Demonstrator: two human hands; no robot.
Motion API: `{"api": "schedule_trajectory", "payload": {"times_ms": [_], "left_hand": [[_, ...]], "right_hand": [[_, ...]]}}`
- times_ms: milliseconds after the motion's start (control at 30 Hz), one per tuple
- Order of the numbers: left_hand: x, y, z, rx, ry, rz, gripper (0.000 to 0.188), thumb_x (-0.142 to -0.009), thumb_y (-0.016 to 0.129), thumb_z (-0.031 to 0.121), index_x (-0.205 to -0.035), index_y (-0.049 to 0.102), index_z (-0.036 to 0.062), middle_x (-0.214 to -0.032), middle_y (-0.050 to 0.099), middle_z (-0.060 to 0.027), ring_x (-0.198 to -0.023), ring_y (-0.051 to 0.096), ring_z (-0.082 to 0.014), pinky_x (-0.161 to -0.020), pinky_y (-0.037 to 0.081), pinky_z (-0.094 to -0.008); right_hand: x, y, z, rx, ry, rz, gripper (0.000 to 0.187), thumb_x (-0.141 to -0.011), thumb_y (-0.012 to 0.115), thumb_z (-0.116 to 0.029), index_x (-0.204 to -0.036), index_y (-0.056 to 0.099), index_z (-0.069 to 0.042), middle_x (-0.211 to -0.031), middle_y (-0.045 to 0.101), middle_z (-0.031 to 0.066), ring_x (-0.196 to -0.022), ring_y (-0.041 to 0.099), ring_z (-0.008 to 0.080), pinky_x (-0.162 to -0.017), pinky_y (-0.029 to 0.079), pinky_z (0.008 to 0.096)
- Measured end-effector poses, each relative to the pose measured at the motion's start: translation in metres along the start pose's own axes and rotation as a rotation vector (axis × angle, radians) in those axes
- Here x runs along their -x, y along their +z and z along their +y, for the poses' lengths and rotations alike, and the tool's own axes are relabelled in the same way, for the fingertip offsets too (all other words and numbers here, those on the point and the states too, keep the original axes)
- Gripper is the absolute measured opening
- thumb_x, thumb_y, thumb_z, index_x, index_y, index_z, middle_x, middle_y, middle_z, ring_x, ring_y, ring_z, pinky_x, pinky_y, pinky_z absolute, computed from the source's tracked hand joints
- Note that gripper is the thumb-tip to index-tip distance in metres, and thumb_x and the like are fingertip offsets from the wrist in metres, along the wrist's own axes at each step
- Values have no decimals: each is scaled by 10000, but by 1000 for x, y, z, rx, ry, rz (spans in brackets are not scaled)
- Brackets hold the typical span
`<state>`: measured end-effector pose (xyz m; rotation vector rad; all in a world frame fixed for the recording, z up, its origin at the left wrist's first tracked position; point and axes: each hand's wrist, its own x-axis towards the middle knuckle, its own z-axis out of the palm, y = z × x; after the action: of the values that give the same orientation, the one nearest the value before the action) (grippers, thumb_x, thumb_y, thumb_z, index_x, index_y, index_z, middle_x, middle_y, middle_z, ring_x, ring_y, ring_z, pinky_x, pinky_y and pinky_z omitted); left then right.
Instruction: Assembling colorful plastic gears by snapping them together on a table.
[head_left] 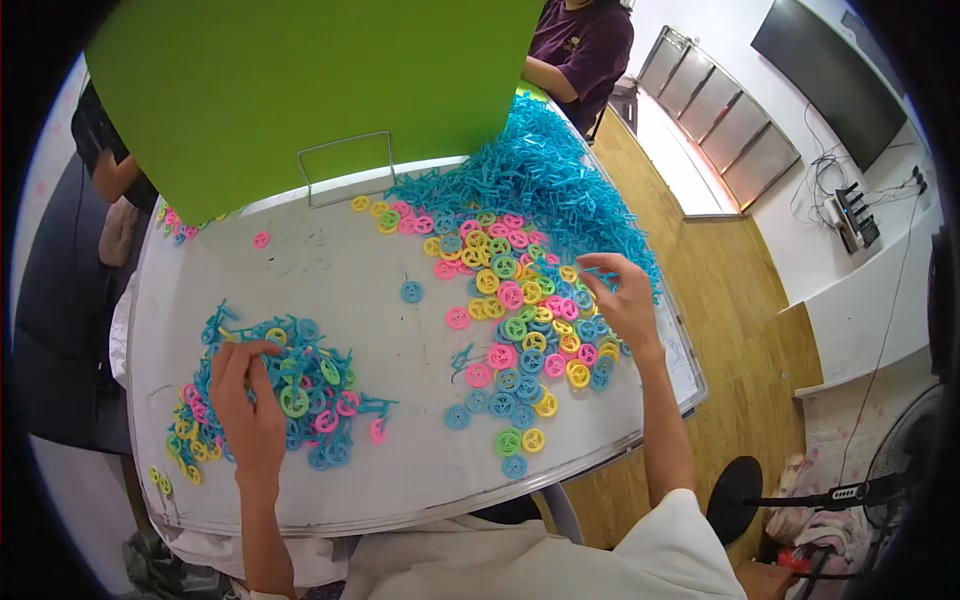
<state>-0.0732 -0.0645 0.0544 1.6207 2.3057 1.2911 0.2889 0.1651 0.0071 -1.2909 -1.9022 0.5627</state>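
My left hand is over a heap of blue stick pieces joined to coloured wheels at the left of the white table. Its fingers bend loosely and apart over the heap, and I make out nothing held. At the right, my right hand reaches over loose plastic spoked wheels in pink, yellow, green and blue. Thumb and forefinger are apart, close to a yellow wheel. Beyond it lies a large pile of thin blue plastic sticks.
A green board stands across the table's far side, with a bent wire stand at its foot. Two people sit beyond, one in a purple shirt. A lone blue wheel lies mid-table. A fan stands at right.
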Motion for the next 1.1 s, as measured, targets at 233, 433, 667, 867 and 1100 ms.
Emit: {"api": "schedule_trajectory", "payload": {"times_ms": [233, 433, 667, 867, 1100], "left_hand": [[-2, 43, 27, -244, 209, 161, 218, -802, 570, -42, -978, 646, 62, -1084, 541, -124, -1075, 480, -318, -916, 390, -395], [-27, 144, 63, 180, 341, -134, 235, -788, 634, 21, -1018, 644, 69, -1023, 556, -139, -997, 526, -328, -853, 448, -405], [-61, 244, 72, -11, 376, -167, 256, -759, 681, 55, -1008, 622, 39, -1008, 555, -138, -980, 517, -315, -809, 460, -420], [-63, 199, 72, 387, 93, -426, 214, -794, 694, 90, -974, 605, 17, -917, 622, -107, -832, 600, -234, -702, 491, -323], [-27, 126, 43, 991, -388, -514, 192, -938, 593, 176, -1032, 567, 10, -915, 608, -24, -848, 601, -101, -696, 515, -260]], "right_hand": [[-19, 37, 10, 265, -310, -73, 165, -790, 732, -167, -913, 706, -59, -967, 662, 99, -927, 603, 269, -855, 456, 381], [-19, 31, 2, 161, -262, 50, 152, -833, 696, -144, -933, 655, -37, -1023, 661, 107, -976, 616, 289, -858, 470, 376], [-4, 35, -13, -490, -76, -24, 145, -908, 616, -31, -973, 486, -29, -892, 617, 62, -816, 615, 98, -699, 476, 219], [10, 35, -61, -495, -13, -87, 332, -781, 736, 20, -1042, 537, -28, -785, 568, 11, -744, 596, 71, -625, 488, 206], [26, 65, -102, -241, -207, -280, 232, -662, 818, -49, -840, 674, -12, -786, 637, 65, -749, 615, 168, -689, 491, 291]]}}
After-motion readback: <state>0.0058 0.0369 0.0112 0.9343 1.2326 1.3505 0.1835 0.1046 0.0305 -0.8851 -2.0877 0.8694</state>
